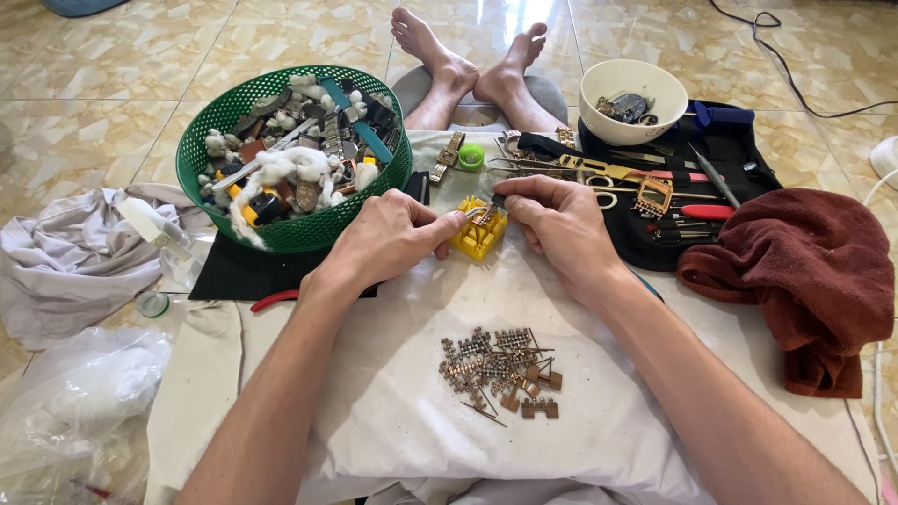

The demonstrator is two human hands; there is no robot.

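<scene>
Right, head view only. Left hand (388, 238) sits curled, fingertips pinched on a thin metal tool whose tip touches the small yellow plastic block holder (479, 230). Right hand (559, 224) is pinched too, thumb and forefinger closed on a small dark piece at the top of the same holder; it looks like a watch-band segment, but it's too small to tell. Holder sits on the white cloth (393, 402) between both hands, just beyond a loose pile of brown metal links and thin pins (500, 369) lying nearer the body.

Green round plastic basket (292, 154), left of the holder, is heaped with watch parts, straps and white cotton wads. It rests on a black mat (234, 276). White round bowl (633, 98) with dark parts inside stands at the far right, touching an open black tool pouch (730, 150) that holds tweezers, scissors and screwdrivers. Dark red folded towel (804, 271) lies just beside the pouch. Crumpled pale cloth (65, 257) lies well to the left on the tiled floor. Bare feet (472, 65) lie crossed beyond the cloth.
</scene>
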